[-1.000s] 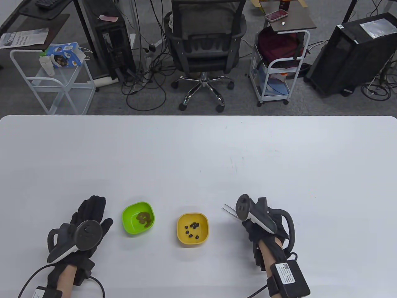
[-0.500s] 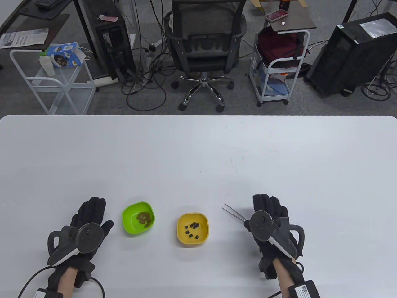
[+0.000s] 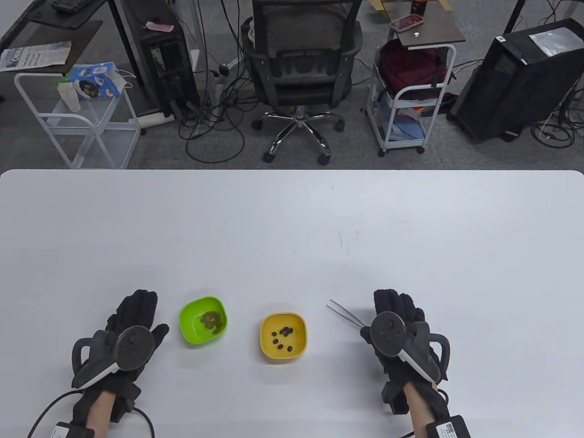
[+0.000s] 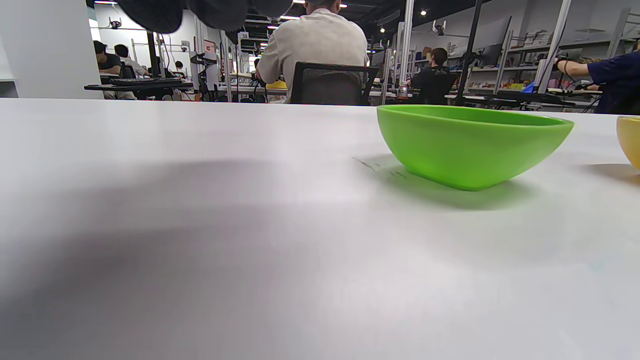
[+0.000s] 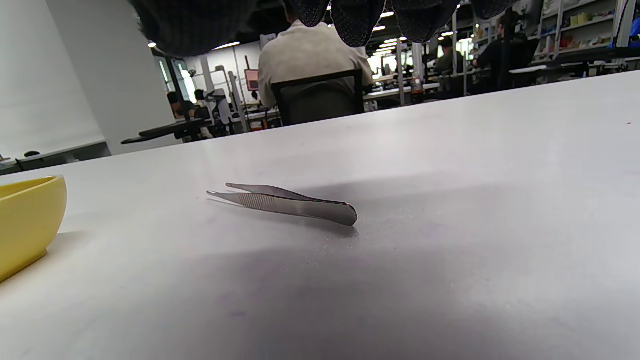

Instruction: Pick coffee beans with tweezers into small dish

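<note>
Tweezers [image 5: 292, 205] flat on table, untouched, just left of right hand [image 3: 401, 337]; fingers spread, holding nothing.

Two dishes [image 3: 203, 321] [image 3: 283, 336] sitting side by side near the front edge. Tweezers [image 3: 344, 313] lying right of them. Beans [image 3: 283, 338] lying in the right dish.
</note>
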A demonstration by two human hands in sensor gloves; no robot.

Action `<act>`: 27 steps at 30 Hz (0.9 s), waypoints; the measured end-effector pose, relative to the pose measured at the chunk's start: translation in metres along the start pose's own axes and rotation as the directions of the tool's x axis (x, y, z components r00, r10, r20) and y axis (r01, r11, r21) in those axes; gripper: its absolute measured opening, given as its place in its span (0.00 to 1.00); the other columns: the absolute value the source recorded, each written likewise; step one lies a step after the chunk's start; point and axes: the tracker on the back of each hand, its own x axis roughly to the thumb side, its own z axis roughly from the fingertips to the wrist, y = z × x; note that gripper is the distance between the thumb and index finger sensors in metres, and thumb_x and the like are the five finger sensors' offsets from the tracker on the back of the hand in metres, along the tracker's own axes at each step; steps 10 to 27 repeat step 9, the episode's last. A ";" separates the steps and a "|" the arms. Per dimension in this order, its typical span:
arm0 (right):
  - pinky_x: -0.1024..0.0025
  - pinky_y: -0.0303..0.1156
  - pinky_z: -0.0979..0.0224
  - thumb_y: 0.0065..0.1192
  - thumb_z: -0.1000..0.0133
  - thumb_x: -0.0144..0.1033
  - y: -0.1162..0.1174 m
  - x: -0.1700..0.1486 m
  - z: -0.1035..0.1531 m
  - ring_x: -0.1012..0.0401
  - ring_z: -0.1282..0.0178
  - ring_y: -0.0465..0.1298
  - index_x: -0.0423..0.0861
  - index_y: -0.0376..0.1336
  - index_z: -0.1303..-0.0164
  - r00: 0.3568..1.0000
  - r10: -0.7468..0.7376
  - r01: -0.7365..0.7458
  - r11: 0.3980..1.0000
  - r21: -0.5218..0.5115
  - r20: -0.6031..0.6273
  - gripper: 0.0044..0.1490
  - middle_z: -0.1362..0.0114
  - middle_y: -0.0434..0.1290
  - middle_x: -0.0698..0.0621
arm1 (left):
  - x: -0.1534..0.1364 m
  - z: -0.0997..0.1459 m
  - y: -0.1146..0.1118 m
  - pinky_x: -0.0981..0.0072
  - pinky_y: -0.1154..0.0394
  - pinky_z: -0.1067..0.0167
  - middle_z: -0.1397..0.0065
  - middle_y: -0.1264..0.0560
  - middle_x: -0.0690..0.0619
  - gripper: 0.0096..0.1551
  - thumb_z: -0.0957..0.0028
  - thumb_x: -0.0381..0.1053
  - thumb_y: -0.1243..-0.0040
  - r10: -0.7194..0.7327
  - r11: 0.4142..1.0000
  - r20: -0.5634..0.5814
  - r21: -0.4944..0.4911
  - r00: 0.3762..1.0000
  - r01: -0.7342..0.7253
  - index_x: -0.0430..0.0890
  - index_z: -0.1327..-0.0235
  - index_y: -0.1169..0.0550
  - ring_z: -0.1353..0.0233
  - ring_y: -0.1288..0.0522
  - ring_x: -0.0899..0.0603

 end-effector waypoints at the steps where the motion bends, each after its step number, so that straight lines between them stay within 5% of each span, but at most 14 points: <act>1: 0.33 0.50 0.16 0.52 0.48 0.48 0.000 0.000 0.000 0.33 0.13 0.51 0.42 0.42 0.16 1.000 0.001 -0.001 1.000 0.003 0.001 0.52 0.10 0.48 0.39 | 0.000 0.000 0.000 0.27 0.37 0.26 0.09 0.49 0.29 0.47 0.37 0.58 0.67 0.002 1.000 0.000 0.001 1.000 -0.002 0.32 0.12 0.50 0.14 0.42 0.22; 27: 0.33 0.50 0.16 0.52 0.48 0.48 0.001 0.001 0.001 0.33 0.13 0.52 0.42 0.42 0.16 1.000 0.008 -0.008 1.000 0.021 0.003 0.52 0.10 0.49 0.39 | 0.000 0.000 -0.001 0.27 0.37 0.26 0.09 0.49 0.29 0.47 0.37 0.58 0.66 -0.002 1.000 -0.001 -0.004 1.000 0.002 0.32 0.12 0.50 0.15 0.41 0.22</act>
